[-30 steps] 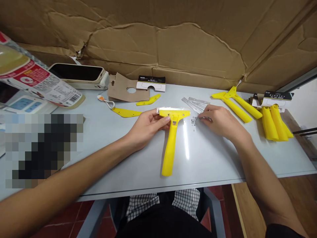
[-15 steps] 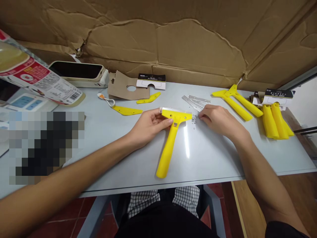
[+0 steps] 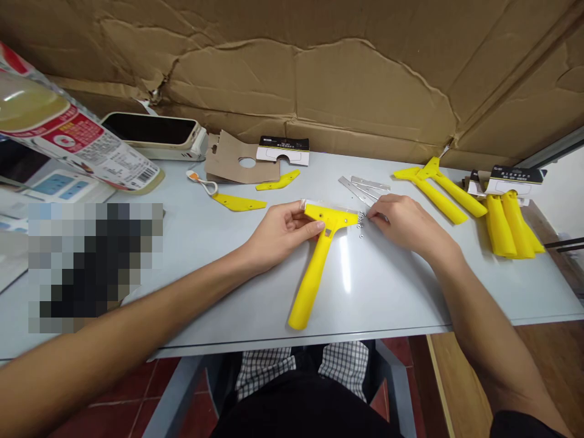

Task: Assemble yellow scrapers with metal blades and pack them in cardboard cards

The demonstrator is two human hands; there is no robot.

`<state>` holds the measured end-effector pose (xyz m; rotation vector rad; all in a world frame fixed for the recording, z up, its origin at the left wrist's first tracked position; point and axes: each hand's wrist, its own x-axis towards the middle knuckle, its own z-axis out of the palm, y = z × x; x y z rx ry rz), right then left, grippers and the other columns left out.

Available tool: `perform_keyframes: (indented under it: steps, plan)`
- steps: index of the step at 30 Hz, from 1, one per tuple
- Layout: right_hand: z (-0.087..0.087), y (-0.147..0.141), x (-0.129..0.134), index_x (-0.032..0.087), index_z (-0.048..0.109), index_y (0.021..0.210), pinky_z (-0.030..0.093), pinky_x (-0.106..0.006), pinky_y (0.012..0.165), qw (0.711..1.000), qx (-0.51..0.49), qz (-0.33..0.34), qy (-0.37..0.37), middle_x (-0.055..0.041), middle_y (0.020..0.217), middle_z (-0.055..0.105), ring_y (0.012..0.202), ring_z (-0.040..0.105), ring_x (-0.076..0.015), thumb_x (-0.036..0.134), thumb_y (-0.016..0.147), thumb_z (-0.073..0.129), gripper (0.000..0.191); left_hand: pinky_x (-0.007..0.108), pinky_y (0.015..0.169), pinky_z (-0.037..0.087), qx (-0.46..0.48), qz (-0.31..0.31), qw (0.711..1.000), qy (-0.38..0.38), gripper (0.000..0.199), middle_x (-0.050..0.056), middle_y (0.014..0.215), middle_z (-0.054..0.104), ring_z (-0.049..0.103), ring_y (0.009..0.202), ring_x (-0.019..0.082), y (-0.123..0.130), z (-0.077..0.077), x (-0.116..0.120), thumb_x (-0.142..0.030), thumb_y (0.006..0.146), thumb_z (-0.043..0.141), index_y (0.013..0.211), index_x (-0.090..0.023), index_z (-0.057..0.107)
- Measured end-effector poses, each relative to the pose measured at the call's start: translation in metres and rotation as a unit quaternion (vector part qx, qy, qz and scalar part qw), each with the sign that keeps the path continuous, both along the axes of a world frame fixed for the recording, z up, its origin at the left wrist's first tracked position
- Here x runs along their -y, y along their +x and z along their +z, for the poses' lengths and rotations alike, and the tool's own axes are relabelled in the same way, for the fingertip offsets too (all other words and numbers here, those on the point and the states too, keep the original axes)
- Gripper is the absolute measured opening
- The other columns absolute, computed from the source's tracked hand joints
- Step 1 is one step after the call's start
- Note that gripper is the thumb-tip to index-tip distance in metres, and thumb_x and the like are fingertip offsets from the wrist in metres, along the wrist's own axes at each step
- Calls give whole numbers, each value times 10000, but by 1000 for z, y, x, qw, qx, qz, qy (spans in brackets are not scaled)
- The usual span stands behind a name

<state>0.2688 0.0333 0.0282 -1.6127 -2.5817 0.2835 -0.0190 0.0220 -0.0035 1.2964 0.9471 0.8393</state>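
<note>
A yellow scraper with a metal blade along its top edge is in my left hand, gripped near the head with the thumb on top. Its handle slants toward the table's front edge. Just right of the scraper head, my right hand has its fingertips pinched together beside a small pile of screws and nuts. Whether a small part is between those fingertips is too small to tell. Several flat metal blades lie fanned out behind that hand.
Two yellow scraper handles lie at the back right, near packaged yellow scrapers. Two yellow cover plates, cut cardboard and a black-and-white card lie at the back. A bottle and phone are on the left.
The whole view has shifted slightly, moving the things on the table a little to the right. My left hand still holds the scraper; my right fingertips remain by the screws and nuts.
</note>
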Motion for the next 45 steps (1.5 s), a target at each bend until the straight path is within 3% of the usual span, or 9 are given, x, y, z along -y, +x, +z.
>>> perform_keyframes:
  steps: [11,15,21,24,27,30,38,40,45]
  plan:
    - [-2,-1,-1,207,818,1021,533,-421,862,999,-29,4,15,-104,1077,794,959,717,-281,133,986,546,285,433,960,658,62,27,996,-52,316,139,1197,801,779,1086,286,4,6,4,-330,837,890,1023,-161,699]
    - [-4,0,-2,200,840,1040,531,-418,856,1000,-19,11,8,-107,1054,794,948,722,-281,121,978,535,321,486,767,706,175,8,970,-167,371,132,1319,750,822,1002,325,6,4,7,-426,949,772,1175,-244,541]
    - [-4,0,-2,193,829,1008,535,-417,846,1000,-22,6,4,-107,1056,788,932,711,-270,131,972,548,290,240,396,466,167,-59,960,-219,486,97,1163,803,642,503,130,3,9,11,-664,1012,621,1325,-330,459]
    - [-4,0,-3,204,822,995,535,-412,854,1000,-22,7,4,-97,1047,783,932,713,-263,142,978,543,287,246,499,524,195,-79,949,-233,483,112,1107,799,650,617,139,2,10,13,-661,1014,614,1337,-307,556]
    - [-5,1,-3,209,822,992,537,-420,864,1000,-19,9,8,-96,1049,785,933,717,-267,146,980,540,289,285,677,610,214,-63,951,-212,457,79,1053,774,711,781,167,3,9,13,-436,999,732,1410,-323,566]
    - [-7,0,-3,204,828,1011,539,-424,861,999,-25,11,22,-103,1053,793,932,723,-275,127,967,543,298,329,751,643,192,-19,962,-192,609,44,988,743,748,830,184,4,8,12,-231,938,801,1468,-309,509]
    - [-8,-4,-1,193,805,1107,535,-415,891,999,-33,1,18,-99,1088,802,981,737,-285,120,987,523,315,405,764,688,154,67,971,-170,1162,34,971,748,797,793,222,8,10,17,-119,796,919,1701,-320,218]
    - [-7,-5,-1,194,793,1109,529,-410,875,999,-32,-2,12,-95,1085,799,964,729,-279,122,988,515,312,388,754,687,146,75,972,-166,1089,26,933,739,783,774,213,8,9,18,-108,744,951,1648,-263,364]
    - [-6,-5,-1,190,768,1128,503,-392,781,999,-30,-12,7,-93,1030,784,847,667,-245,129,975,510,306,329,784,689,155,36,973,-165,394,64,1024,713,745,886,182,8,3,16,-195,760,957,1088,-137,748]
